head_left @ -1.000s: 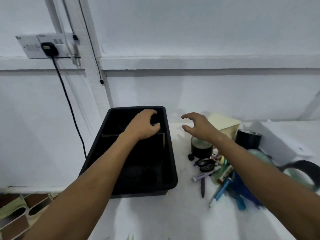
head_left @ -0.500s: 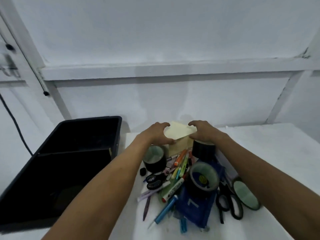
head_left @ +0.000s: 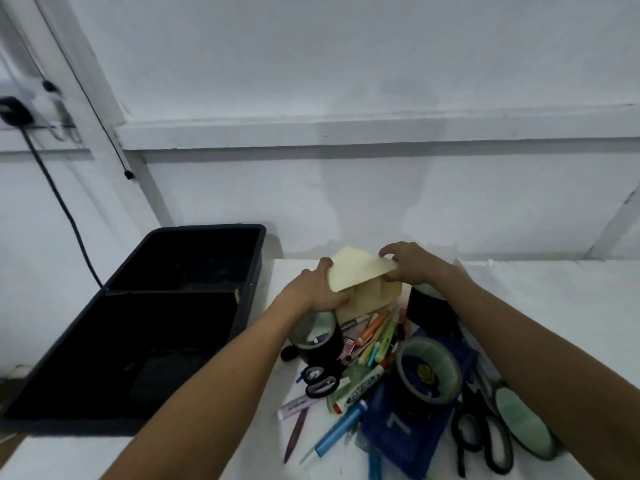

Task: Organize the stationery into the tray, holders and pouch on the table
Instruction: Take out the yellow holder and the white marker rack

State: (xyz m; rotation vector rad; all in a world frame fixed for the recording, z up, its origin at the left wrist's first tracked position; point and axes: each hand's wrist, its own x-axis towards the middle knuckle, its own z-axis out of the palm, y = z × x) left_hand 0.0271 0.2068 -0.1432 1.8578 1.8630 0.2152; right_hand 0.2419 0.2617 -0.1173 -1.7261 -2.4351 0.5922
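A pale yellow paper block (head_left: 358, 277) stands at the back of the stationery pile. My left hand (head_left: 317, 289) grips its left side and my right hand (head_left: 410, 263) pinches its top sheet from the right. Below lie a heap of markers and pens (head_left: 374, 341), a black cup holder (head_left: 318, 337), a tape roll (head_left: 427, 370), a blue pouch (head_left: 405, 431) and black scissors (head_left: 485, 434). The black tray (head_left: 194, 233) sits to the left, with a divider across it.
A second black roll (head_left: 431, 306) stands under my right wrist. A green-faced round item (head_left: 523, 422) lies at the far right. The white wall (head_left: 346, 202) rises right behind the table. A black cable (head_left: 65, 216) hangs at left.
My left hand left the tray and both hands came onto the yellow paper block. The view swung right, then slightly back left, and the block now sits a little higher off the pile.
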